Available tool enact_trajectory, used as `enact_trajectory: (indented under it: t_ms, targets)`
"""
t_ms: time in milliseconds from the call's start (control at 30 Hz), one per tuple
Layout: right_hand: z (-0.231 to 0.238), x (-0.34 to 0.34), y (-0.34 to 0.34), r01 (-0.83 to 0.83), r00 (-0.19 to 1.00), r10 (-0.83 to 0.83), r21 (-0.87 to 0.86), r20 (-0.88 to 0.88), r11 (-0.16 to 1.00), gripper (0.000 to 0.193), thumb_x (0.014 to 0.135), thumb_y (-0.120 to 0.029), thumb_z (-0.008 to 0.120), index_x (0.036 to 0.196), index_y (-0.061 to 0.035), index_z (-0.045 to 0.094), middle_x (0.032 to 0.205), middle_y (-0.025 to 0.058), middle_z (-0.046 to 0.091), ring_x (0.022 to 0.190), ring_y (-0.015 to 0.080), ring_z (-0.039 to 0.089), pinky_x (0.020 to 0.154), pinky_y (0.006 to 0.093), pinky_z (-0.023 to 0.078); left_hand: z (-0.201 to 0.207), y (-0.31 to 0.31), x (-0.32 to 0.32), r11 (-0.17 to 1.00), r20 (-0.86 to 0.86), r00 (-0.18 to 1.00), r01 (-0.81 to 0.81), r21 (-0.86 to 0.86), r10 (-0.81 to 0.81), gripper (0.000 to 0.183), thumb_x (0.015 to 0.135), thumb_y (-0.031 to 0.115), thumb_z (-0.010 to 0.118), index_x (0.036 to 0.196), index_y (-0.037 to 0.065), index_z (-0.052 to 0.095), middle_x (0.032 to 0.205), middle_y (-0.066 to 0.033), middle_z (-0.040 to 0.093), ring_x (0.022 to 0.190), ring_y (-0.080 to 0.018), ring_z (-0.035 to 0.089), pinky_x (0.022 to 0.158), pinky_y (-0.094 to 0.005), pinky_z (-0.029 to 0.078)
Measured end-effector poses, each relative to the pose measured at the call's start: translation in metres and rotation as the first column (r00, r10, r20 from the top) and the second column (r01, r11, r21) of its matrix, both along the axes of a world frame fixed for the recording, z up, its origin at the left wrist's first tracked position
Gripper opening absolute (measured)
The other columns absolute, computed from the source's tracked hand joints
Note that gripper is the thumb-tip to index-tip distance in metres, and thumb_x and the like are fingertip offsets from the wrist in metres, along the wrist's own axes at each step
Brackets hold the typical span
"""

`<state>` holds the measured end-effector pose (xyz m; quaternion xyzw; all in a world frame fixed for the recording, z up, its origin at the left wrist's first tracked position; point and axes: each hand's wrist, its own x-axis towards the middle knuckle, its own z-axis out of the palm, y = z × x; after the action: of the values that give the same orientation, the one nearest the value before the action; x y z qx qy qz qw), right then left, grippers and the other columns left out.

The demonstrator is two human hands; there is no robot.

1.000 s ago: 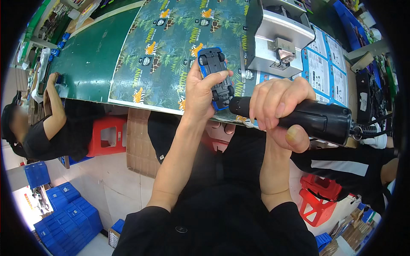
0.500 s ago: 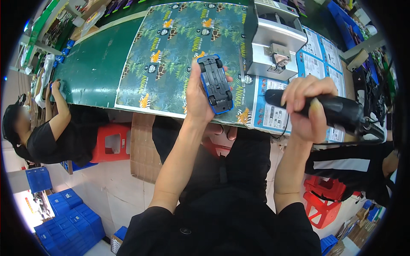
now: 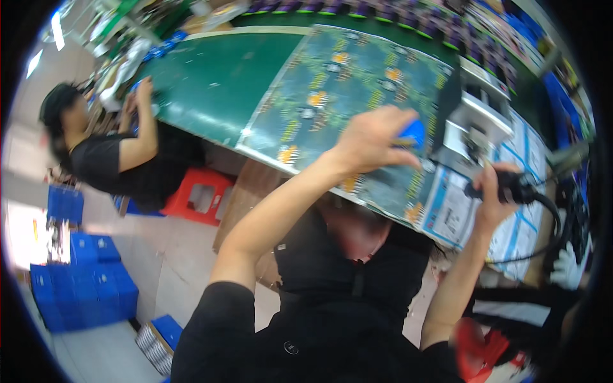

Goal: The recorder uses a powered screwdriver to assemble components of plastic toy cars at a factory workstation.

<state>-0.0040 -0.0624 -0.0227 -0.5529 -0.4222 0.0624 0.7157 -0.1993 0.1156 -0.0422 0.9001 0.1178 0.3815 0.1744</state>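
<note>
My left hand [image 3: 373, 142] is over the patterned sheet on the bench, palm down. Its fingers and thumb close around a blue toy car [image 3: 414, 133], most of which the hand hides; motion blurs its outline. To the right, my right hand [image 3: 493, 201] grips a black corded electric screwdriver [image 3: 513, 186], held above the blue-and-white printed sheets. Its tip is too blurred to make out. A silver metal device [image 3: 476, 121] with a small front mechanism stands between and beyond my two hands.
The green bench [image 3: 211, 76] runs off to the left, where another person [image 3: 108, 147] works with both hands. A black cable [image 3: 554, 223] loops at the right. Purple-and-green items line the far side. Below are a red stool [image 3: 201, 195] and blue boxes [image 3: 86, 290].
The view has swung, shifting the bench rightward. My left hand has turned from palm up, showing the car's underside, to palm down over it. The screwdriver remains in my right hand.
</note>
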Motion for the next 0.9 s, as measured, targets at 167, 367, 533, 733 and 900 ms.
enact_trajectory:
  t_ms: [167,367,533,733,900]
  targets:
    - [-0.006,0.011,-0.008,-0.006,1.0,0.006,0.049,-0.017,0.999,0.011,0.088,0.001,0.066,0.094,-0.0011,0.057,0.067,0.0058,0.057,0.056,0.0123,0.054,0.06,0.0261,0.047,-0.011,0.038,-0.032,0.879,-0.363,0.929,0.228,0.418,-0.069,0.082,0.066,0.066,0.07,0.119,0.005,0.056,0.093,-0.0074,0.055,0.092,-0.0236,0.058,0.076,-0.0361,0.047]
    - [-0.008,0.022,-0.016,-0.014,1.0,0.014,0.106,0.001,0.994,0.007,0.091,-0.001,0.06,0.092,0.0004,0.054,0.066,0.0062,0.053,0.057,0.0133,0.049,0.06,0.0278,0.045,0.011,0.129,-0.176,0.847,-0.509,0.764,-0.091,0.523,0.396,0.088,0.073,0.07,0.066,0.142,0.019,0.045,0.144,-0.0158,0.041,0.137,-0.0311,0.037,0.112,-0.0599,0.021]
    - [-0.01,0.024,-0.016,-0.027,0.999,0.032,0.159,-0.033,0.987,0.009,0.092,-0.004,0.06,0.098,0.0018,0.055,0.069,0.0068,0.054,0.063,0.0141,0.053,0.068,0.0308,0.048,-0.039,0.157,-0.294,0.435,-0.212,0.393,-0.872,0.225,0.895,0.102,0.076,0.068,0.068,0.148,0.005,0.033,0.155,-0.0225,0.025,0.144,-0.0363,0.025,0.115,-0.056,0.02]
    - [-0.022,0.031,-0.034,0.11,0.993,-0.113,0.107,0.022,0.988,0.041,0.1,-0.013,0.055,0.134,0.0073,0.045,0.116,0.0148,0.062,0.107,0.0235,0.061,0.102,0.0425,0.046,-0.052,0.167,-0.294,0.379,-0.283,0.348,-0.923,0.061,0.894,0.097,0.08,0.068,0.064,0.144,-0.001,0.039,0.15,-0.0246,0.035,0.139,-0.0386,0.034,0.114,-0.0475,0.028]
    - [-0.048,0.014,-0.062,0.449,0.892,-0.452,0.076,0.029,0.891,0.033,0.098,-0.011,0.056,0.125,0.0068,0.049,0.117,0.019,0.06,0.112,0.0227,0.056,0.102,0.039,0.043,-0.06,0.168,-0.304,0.39,-0.274,0.358,-0.919,0.067,0.892,0.083,0.083,0.065,0.062,0.133,0.0,0.054,0.143,-0.0228,0.045,0.136,-0.0368,0.038,0.113,-0.0469,0.028]
